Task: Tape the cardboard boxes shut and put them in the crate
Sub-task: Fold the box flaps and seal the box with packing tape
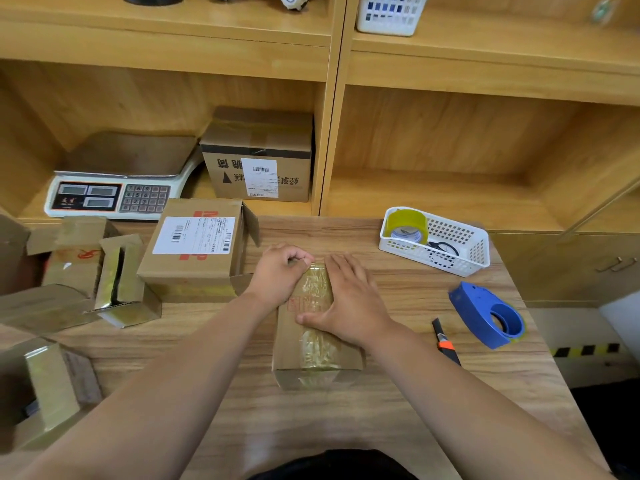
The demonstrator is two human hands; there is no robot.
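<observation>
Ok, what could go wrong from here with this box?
The clear tape strip on the small brown cardboard box looks wrinkled, so it may bond poorly. The left hand seems to pinch its far end and could lift it. The black-and-orange utility knife beside the right forearm could get knocked.

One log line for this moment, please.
step: taping small box | left hand: fingers curled at far end of tape strip | right hand: flat on tape strip | tape dispenser: on table, unheld

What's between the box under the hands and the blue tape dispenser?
Head view: a black-and-orange utility knife lies between the cardboard box and the blue tape dispenser, nearer the dispenser.
</observation>
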